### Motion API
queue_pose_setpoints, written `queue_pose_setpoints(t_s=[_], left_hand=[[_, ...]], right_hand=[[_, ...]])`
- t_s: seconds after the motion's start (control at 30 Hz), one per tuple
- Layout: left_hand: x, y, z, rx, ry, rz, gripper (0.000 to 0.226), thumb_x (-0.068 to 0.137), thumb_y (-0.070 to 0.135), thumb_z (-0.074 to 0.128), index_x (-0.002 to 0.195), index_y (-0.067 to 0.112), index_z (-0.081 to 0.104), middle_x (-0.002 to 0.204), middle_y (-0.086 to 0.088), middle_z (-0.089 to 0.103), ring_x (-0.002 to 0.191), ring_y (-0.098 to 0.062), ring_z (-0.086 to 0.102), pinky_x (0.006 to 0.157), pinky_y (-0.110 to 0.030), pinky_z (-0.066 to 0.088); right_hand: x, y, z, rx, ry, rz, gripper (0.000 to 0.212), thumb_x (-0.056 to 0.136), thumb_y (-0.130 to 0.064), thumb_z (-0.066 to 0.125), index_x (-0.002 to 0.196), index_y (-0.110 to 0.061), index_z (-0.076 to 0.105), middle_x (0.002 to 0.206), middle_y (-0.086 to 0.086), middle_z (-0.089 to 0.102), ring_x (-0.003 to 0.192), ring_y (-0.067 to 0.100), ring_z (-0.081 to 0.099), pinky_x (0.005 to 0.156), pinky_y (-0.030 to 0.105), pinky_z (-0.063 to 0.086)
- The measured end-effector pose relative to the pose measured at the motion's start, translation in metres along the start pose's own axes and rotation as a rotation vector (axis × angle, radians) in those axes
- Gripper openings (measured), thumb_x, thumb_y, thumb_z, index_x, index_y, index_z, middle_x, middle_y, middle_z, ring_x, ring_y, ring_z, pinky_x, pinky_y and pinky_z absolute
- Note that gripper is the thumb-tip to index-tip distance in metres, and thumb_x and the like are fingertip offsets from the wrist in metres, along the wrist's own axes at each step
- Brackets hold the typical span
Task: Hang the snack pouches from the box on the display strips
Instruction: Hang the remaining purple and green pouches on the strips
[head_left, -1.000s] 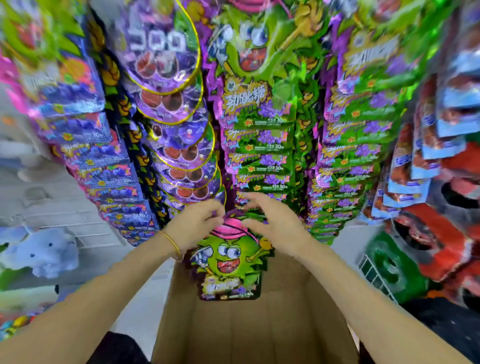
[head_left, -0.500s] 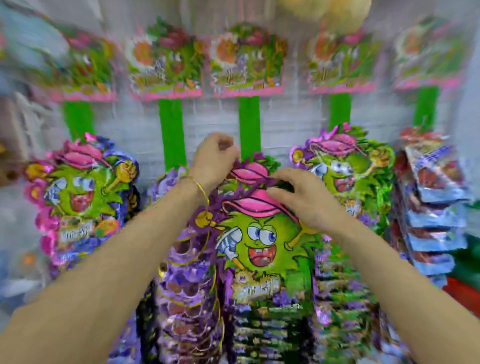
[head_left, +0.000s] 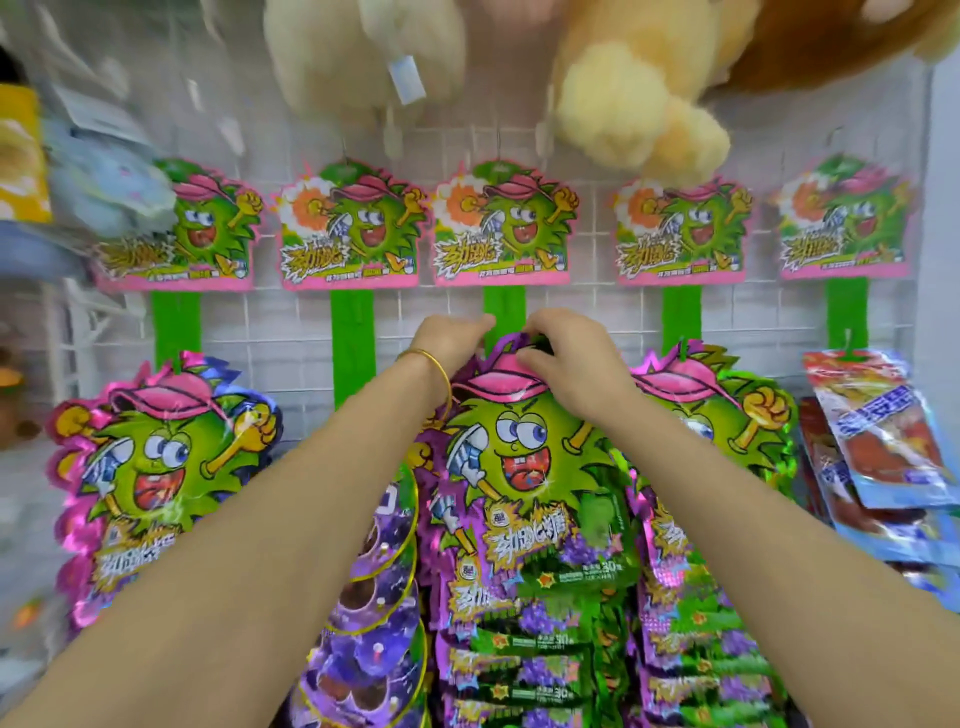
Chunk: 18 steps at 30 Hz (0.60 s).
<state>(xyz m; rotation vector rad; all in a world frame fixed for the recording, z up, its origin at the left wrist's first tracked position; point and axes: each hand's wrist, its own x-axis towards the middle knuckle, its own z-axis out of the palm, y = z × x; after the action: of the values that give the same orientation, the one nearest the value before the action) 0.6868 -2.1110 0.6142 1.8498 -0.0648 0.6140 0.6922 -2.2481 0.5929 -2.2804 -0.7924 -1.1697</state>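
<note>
Grip: my right hand (head_left: 566, 358) & left hand (head_left: 449, 340) both pinch the top edge of the glossy green monster-face snack pouch (head_left: 519, 457) w/ pink cap. Its top touches the middle bright-green display strip (head_left: 503, 306), over a stack of similar pouches (head_left: 524, 649), on the white wire grid (head_left: 291, 332).

Head camera faces the display strips (head_left: 352, 338) closely, perhaps tilted upward

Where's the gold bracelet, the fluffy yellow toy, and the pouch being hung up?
gold bracelet (head_left: 436, 366): head view, band on the left wrist.
fluffy yellow toy (head_left: 623, 98): head view, its furry middle.
snack pouch (head_left: 519, 452): head view, the green face.
</note>
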Motion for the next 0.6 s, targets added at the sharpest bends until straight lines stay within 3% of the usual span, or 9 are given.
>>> queue_pose_setpoints(t_s=[0.1, 0.2, 0.3, 0.47, 0.6], left_hand=[[0.0, 0.004, -0.005, -0.048, -0.063, -0.077, 0.029, 0.087, 0.036, 0.058, 0.07, 0.013, 0.056, 0.071, -0.007, 0.056, 0.066, -0.021, 0.05, 0.067, -0.029, 0.045], [-0.003, 0.011, -0.007, -0.01, -0.117, -0.126, 0.032, 0.091, 0.034, 0.052, 0.066, 0.014, 0.05, 0.061, -0.001, 0.046, 0.057, -0.014, 0.038, 0.054, -0.026, 0.033], [-0.003, 0.017, -0.005, 0.043, -0.145, -0.127, 0.035, 0.094, 0.031, 0.046, 0.063, 0.016, 0.043, 0.067, -0.001, 0.038, 0.059, -0.012, 0.031, 0.052, -0.024, 0.024], [-0.003, 0.021, -0.006, 0.007, -0.192, -0.174, 0.03, 0.091, 0.033, 0.052, 0.066, 0.017, 0.048, 0.07, -0.002, 0.05, 0.06, -0.014, 0.043, 0.056, -0.025, 0.036], [-0.003, 0.021, -0.006, -0.051, -0.206, -0.185, 0.032, 0.091, 0.03, 0.052, 0.062, 0.016, 0.049, 0.058, 0.0, 0.053, 0.056, -0.014, 0.045, 0.056, -0.024, 0.036]], right_hand=[[0.008, 0.0, 0.008, -0.063, 0.011, -0.006, 0.017, 0.089, -0.021, 0.057, 0.097, -0.005, 0.056, 0.102, 0.016, 0.059, 0.096, 0.033, 0.054, 0.075, 0.038, 0.04], [0.011, -0.001, 0.01, -0.086, 0.034, -0.003, 0.018, 0.09, -0.021, 0.056, 0.097, -0.005, 0.053, 0.102, 0.016, 0.057, 0.095, 0.033, 0.053, 0.073, 0.038, 0.04], [0.013, -0.001, 0.006, -0.102, 0.049, 0.013, 0.019, 0.091, -0.021, 0.055, 0.098, -0.004, 0.053, 0.102, 0.016, 0.057, 0.095, 0.034, 0.053, 0.072, 0.038, 0.04], [0.019, -0.005, 0.0, -0.12, 0.055, 0.01, 0.02, 0.092, -0.022, 0.054, 0.1, -0.003, 0.053, 0.105, 0.016, 0.056, 0.096, 0.036, 0.054, 0.073, 0.04, 0.041], [0.022, -0.009, 0.0, -0.147, 0.06, 0.029, 0.02, 0.091, -0.021, 0.054, 0.101, -0.004, 0.054, 0.105, 0.016, 0.057, 0.095, 0.036, 0.055, 0.074, 0.041, 0.045]])
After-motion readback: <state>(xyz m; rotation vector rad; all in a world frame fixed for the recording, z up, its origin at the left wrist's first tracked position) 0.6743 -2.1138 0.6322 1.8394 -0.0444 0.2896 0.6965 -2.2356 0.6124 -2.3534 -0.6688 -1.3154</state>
